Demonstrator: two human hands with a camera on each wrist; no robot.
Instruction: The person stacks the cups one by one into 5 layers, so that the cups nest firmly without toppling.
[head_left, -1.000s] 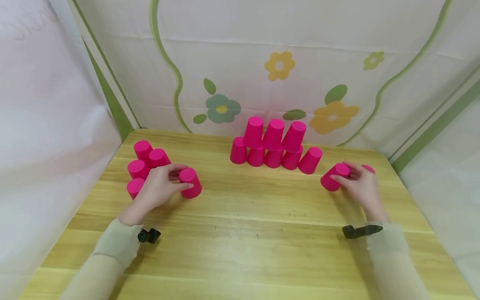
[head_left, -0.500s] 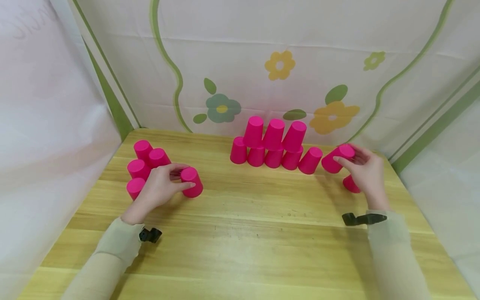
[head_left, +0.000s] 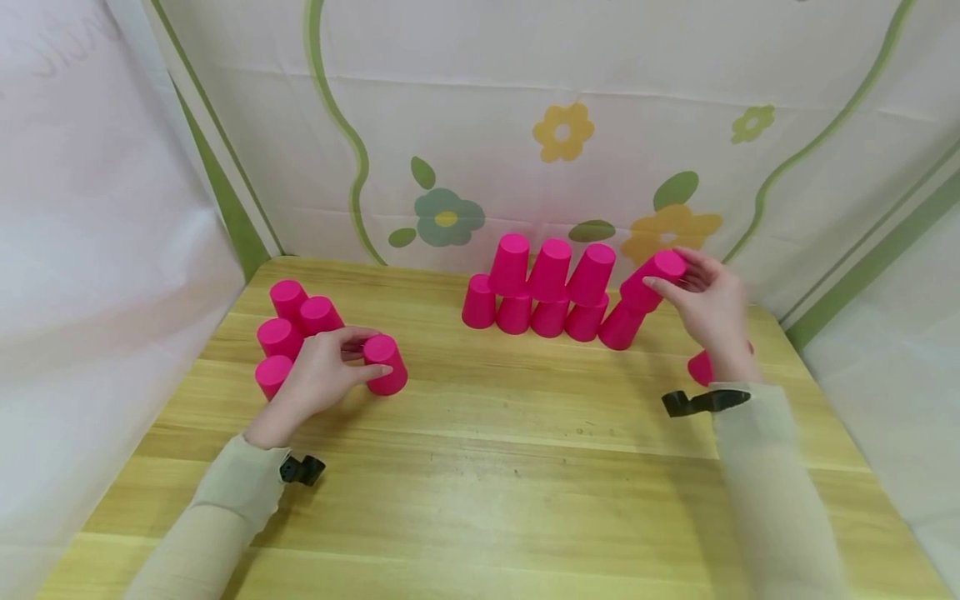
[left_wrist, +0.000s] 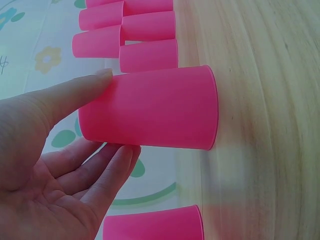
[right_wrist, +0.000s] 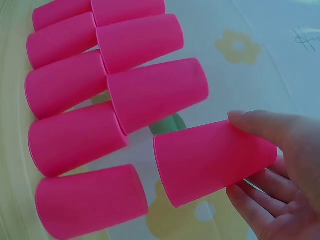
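My left hand (head_left: 322, 375) pinches an upside-down pink cup (head_left: 387, 373) between thumb and fingers at the table's left; the left wrist view shows this cup (left_wrist: 150, 110) from the side. My right hand (head_left: 714, 310) grips another upside-down pink cup (head_left: 647, 287) by its narrow end, raised at the right of the back row. In the right wrist view that cup (right_wrist: 210, 162) hangs apart from the end cup (right_wrist: 92, 200) of the lower row. Several upside-down cups form this lower row (head_left: 550, 317), and three more, the upper row (head_left: 550, 272), stand on them.
Several upside-down pink cups (head_left: 278, 339) stand grouped at the left, partly behind my left hand. One more cup (head_left: 699, 367) sits at the right, mostly covered by my right wrist. A flowered cloth (head_left: 480, 100) hangs behind the wooden table (head_left: 480, 500).
My right hand has carried its cup up, back and to the left, from the table's right side to beside the upper row. The left hand has stayed nearly still with its cup.
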